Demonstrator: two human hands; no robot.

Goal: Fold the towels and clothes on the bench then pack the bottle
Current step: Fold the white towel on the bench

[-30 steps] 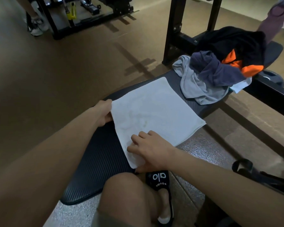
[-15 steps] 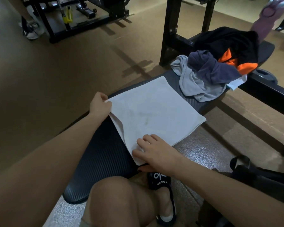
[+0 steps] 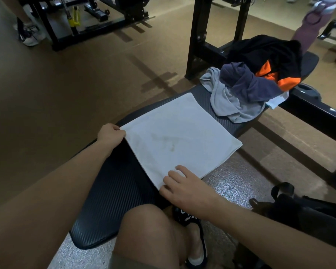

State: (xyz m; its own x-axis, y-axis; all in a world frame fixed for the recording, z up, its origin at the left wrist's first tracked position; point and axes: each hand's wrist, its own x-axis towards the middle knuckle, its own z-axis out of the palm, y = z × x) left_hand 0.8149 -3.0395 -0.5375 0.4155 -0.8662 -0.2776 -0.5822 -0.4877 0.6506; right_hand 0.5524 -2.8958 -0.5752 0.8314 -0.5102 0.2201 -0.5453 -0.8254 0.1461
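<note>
White towel [image 3: 179,136], faintly stained, lies flat: left hand [image 3: 111,135] pinches its corner, right hand [image 3: 184,188] presses flat.

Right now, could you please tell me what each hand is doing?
Left hand: pinching the white towel at its near left corner.
Right hand: open, fingers resting on the towel.

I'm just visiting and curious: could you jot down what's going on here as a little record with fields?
Place: gym floor, black ribbed padded bench
Work in hand: white square terry towel, lying flat on the bench
Left hand: pinches the towel's near-left corner
Right hand: fingers rest on the towel's near corner
Waiting: crumpled clothes pile, grey, navy, black and orange, farther along the bench
Bottle: mauve bottle, beyond the pile
</note>
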